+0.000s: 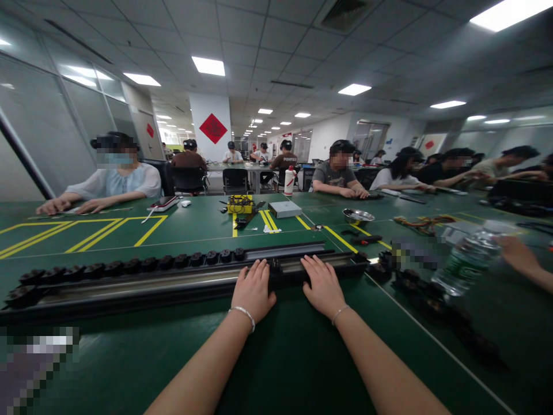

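A long black track-like rail (142,283) with a shiny metal strip along it lies across the green table in front of me. My left hand (253,291) rests on the rail right of its middle, fingers stretched out. Nearer the rail's right end my right hand (323,285) lies on it, also with fingers extended. A small black piece (275,265) sits on the rail between my hands. Several round black parts (149,264) stand in a row along the rail's far edge, to the left of my hands.
At right, another person's hand (525,256) is by a clear water bottle (466,262), near a string of black parts (425,288). Farther back are a metal bowl (358,216), a grey box (285,209) and a yellow bin (240,204). People sit around the table.
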`<state>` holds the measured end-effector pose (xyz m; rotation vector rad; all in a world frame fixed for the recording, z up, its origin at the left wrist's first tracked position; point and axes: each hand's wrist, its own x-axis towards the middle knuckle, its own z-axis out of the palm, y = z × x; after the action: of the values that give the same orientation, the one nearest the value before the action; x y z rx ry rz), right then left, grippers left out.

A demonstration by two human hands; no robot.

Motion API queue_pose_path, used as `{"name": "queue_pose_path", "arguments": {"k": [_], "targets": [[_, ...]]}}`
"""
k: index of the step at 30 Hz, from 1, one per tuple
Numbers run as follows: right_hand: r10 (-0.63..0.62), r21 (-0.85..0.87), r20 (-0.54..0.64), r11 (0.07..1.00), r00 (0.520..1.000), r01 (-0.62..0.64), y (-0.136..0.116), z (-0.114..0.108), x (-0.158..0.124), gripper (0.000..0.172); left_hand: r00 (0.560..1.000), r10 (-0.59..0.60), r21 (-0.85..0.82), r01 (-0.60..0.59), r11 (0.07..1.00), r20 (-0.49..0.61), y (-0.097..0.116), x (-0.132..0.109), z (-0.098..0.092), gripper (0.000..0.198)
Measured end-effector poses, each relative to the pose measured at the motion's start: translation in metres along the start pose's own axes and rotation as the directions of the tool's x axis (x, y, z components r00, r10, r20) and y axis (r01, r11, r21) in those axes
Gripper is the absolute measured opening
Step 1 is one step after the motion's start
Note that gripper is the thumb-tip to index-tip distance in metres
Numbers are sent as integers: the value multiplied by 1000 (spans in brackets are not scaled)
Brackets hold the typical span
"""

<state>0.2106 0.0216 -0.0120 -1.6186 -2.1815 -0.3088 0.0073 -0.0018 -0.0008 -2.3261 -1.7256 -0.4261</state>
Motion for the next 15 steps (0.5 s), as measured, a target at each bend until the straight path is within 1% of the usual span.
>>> {"name": "queue_pose_path", "arguments": {"k": [15], "targets": [[14, 13, -2, 1000, 1000, -14, -1, 0, 1, 59, 1000, -5, -36, 5, 999, -1, 1, 2, 0, 62]]}}
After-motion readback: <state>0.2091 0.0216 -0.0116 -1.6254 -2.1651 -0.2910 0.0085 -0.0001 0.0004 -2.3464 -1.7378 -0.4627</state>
